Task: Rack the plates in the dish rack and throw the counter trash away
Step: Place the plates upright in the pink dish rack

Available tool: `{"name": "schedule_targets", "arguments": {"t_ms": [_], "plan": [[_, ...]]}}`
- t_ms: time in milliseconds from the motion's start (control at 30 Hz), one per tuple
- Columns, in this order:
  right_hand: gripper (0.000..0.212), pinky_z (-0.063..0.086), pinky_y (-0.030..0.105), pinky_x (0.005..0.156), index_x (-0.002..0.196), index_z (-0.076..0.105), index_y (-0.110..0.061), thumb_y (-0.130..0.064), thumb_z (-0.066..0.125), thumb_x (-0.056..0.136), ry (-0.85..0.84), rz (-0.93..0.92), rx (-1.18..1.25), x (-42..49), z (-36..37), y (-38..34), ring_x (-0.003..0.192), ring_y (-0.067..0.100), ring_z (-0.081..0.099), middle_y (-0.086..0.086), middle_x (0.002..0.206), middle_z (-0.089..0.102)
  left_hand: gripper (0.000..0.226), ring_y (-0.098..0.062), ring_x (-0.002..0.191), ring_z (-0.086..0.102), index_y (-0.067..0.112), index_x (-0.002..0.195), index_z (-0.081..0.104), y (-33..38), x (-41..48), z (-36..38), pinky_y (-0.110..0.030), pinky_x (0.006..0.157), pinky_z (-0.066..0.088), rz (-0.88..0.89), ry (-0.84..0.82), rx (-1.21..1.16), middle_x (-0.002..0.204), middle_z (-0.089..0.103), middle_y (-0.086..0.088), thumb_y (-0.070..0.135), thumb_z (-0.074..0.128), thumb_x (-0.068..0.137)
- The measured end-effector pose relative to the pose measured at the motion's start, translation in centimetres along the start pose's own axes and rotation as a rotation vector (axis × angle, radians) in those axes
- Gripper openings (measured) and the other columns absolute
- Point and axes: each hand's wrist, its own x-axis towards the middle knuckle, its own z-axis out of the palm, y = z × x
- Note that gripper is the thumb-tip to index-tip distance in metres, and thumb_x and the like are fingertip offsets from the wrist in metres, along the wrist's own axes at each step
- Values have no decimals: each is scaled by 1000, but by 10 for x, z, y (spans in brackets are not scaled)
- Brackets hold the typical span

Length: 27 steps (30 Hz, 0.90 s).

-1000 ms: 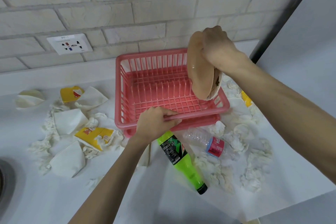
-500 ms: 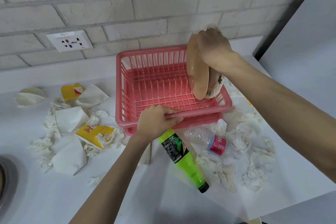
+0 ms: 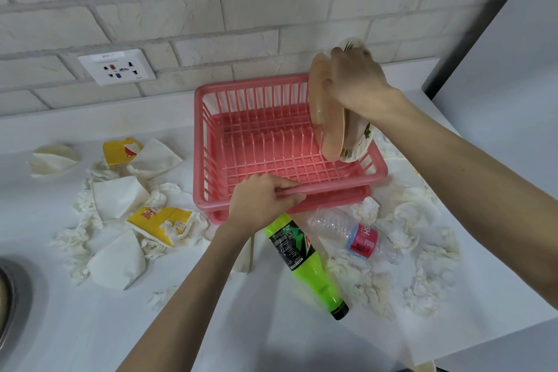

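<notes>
Pink rack (image 3: 201,142) sits on the counter (image 3: 90,329) by the brick wall, w/ no plate slotted in yet. Right hand (image 3: 356,84) grips two plates (image 3: 330,127) together, fingers curled over the top rims. The plates are upright, w/ lower edges down inside the rack's right end; can't tell if they touch the grid. Left hand (image 3: 259,199) grips the rack's front rim, prob. to steady it. So racking looks about at step one, w/ nothing let go. Trash part isn't begun: green bottle (image 3: 305,260), clear bottle (image 3: 347,229), flattened cups (image 3: 116,199), yellow cartons (image 3: 160,220) & tissue wads (image 3: 428,281) lie all round the rack. No bin in view.
</notes>
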Motion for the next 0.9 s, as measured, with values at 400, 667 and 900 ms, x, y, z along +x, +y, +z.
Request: {"name": "schedule_targets", "arguments": {"t_ms": [400,667,900], "plan": [[26,45,39,78,108,57,-2,-16,52,87,164,-278,-13,-51,-12,-17,95,34,56,16,104,58,14,1,83,69,22,102,79,-7,-12,-13,-20,73,54,30,174,-404,95,75,16,18,72,90],[29,49,43,92,117,63,-9,-21,56,91,-48,-572,141,-89,26,-76,102,24,59,7,112,60,21,-3,78,68,27,96,77,-33,-58,-58,-11,68,47,-41,398,-530,90,75,20,8,68,92],[24,47,40,90,104,67,-9,-20,54,88,-174,-754,214,-120,52,-172,94,25,61,5,100,63,24,-8,82,71,17,97,78,-85,-133,-106,-15,67,50,-157,499,-511,90,76,11,1,61,93]]}}
